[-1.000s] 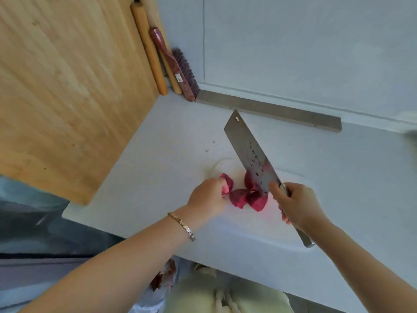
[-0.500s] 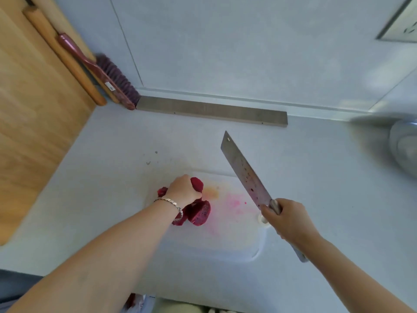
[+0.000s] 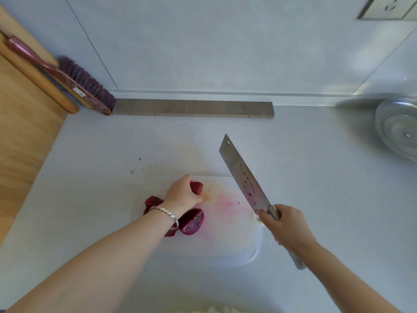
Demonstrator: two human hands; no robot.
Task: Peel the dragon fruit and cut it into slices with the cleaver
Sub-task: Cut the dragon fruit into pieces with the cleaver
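Our left hand [image 3: 182,195] clenches its fingers round one dragon fruit piece [image 3: 196,187] at the board's [image 3: 225,240] 11 o'clock; our wrist hides part of the other pieces [image 3: 191,221]. Our right hand [image 3: 284,224] grips the cleaver [image 3: 243,177], blade apart from the fruit, pointing to 11 o'clock. A grey bar [image 3: 191,108] lies at 12 along the wall [image 3: 203,41], a brush [image 3: 83,84] and rolling pin [image 3: 38,80] at 10, a lid [image 3: 397,129] at 2. Pink juice stains the board on the pale table [image 3: 327,199].

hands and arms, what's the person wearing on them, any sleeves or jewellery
No sleeves or gloves show in the head view; both arms are uncovered as far as the frame reaches. The left hand has a silver-toned bracelet of flat, angular links at the wrist. The right hand shows no ring, watch or band.
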